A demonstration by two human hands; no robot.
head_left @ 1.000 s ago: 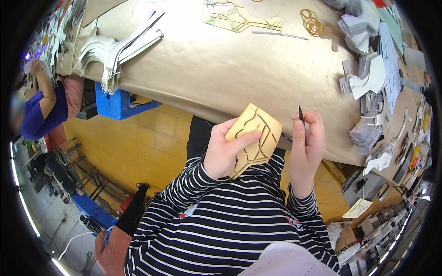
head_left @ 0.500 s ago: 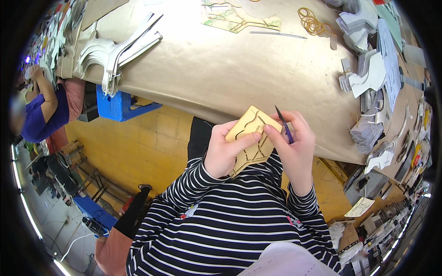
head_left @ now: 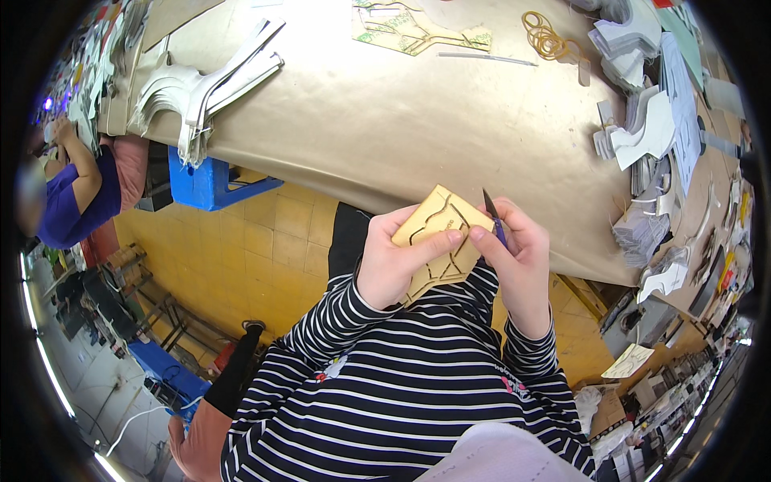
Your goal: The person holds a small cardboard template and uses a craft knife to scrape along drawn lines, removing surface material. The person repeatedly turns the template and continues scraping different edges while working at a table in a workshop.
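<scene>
A pale yellow board template with dark curved slots is tilted in front of my body, near the table edge. My left hand is closed on its left side, the thumb lying across its face. Between the fingers of my right hand is a slim tool with a dark pointed tip and a purple handle; its exact kind is unclear. The tip points up and away from me. My right thumb rests at the template's right edge, and the fingers behind the board are hidden.
A gold-brown covered table spans ahead, bearing another slotted template, rubber bands and a thin rod. Stacked cut pieces lie left and right. A blue stool stands beneath; another person sits left.
My right thumb has shifted slightly right, toward the template's edge, and the pointed tool sits a little lower. My left hand and the template have barely moved.
</scene>
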